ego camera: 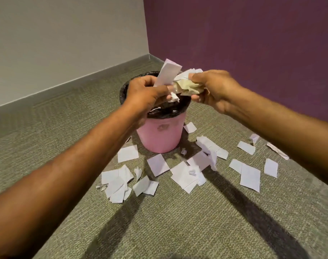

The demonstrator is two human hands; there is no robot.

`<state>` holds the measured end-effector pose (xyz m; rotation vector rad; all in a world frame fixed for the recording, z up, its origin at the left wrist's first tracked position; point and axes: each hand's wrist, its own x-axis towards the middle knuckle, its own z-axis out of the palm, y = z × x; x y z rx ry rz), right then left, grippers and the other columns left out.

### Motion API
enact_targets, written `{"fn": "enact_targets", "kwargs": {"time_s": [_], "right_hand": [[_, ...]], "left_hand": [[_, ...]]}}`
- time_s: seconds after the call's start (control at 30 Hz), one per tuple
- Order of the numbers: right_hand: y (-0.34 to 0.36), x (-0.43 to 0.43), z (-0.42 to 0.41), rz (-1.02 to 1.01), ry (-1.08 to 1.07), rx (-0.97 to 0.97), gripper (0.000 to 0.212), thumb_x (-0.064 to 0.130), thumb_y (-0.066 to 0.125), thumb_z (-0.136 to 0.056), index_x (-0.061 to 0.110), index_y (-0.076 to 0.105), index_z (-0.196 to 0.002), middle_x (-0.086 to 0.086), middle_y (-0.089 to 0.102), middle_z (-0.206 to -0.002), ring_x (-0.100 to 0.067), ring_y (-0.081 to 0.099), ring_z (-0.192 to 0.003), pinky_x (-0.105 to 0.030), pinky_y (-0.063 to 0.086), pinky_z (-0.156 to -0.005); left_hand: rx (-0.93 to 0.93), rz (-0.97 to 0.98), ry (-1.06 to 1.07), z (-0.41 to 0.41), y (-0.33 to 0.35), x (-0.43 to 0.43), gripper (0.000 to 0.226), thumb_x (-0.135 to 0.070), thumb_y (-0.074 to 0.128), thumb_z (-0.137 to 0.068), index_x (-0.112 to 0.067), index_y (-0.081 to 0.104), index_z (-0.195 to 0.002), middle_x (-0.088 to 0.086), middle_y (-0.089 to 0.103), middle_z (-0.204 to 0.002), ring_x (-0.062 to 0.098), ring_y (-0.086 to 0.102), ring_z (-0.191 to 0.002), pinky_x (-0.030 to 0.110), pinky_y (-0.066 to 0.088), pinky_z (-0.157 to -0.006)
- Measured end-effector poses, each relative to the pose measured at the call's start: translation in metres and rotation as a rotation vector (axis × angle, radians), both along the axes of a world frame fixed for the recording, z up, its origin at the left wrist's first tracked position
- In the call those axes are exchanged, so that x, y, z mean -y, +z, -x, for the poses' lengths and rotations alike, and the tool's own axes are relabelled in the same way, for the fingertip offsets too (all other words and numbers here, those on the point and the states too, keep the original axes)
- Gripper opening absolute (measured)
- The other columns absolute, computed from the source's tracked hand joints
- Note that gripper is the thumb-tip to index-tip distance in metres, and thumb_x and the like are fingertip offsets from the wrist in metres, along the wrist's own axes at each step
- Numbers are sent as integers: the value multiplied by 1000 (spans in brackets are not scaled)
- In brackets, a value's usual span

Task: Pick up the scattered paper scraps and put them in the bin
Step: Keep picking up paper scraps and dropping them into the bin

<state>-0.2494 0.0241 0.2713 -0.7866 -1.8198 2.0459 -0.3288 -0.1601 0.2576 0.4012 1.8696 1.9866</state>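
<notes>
Left hand (146, 92): fingers pinching flat white slips. Right hand (213, 88): fingers clenched round crumpled wad (187, 85). Both over pink bin (160, 135) mouth, carpet (178, 221) corner. Advice: lower inside rim, then release. Loose scraps (185, 176) on carpet before bin

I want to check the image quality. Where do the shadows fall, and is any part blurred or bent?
Head view: two long arm shadows cross the carpet toward the camera; the wide lens bows the skirting; the left hand and right hand look slightly soft; no glare.
</notes>
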Motion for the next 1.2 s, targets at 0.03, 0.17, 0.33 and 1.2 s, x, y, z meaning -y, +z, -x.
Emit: {"fn": "enact_targets", "kwargs": {"time_s": [0.03,0.17,0.33,1.2], "right_hand": [[1,2,12,0,4,14,31,14,77,-97,4,67,-124,-14,81,-105,-20,80,-74,-29,59,-52],[-4,11,41,20,21,76,18,12,69,-102,9,71,-120,-10,80,-108,-18,81,-74,-30,63,-55],[-13,18,53,26,34,122,25,14,70,-101,9,67,-125,-12,79,-111,-22,82,-78,-35,64,-59],[-126,-17,-59,96,-20,314,16,7,66,-103,4,67,-119,-17,70,-107,-18,68,-69,-32,59,-63]], "left_hand": [[21,7,34,8,-1,2,24,0,87,-83,1,74,-103,18,80,-103,26,80,-85,31,66,-77],[45,55,106,24,-9,3,17,-1,84,-87,-4,74,-100,16,80,-98,24,78,-77,29,65,-69],[42,88,95,30,-15,1,18,-4,79,-92,-6,74,-110,15,81,-102,29,78,-84,37,67,-72],[-23,366,-416,-39,-91,6,21,-18,72,-100,1,71,-108,15,77,-92,20,69,-73,27,61,-65]]}}
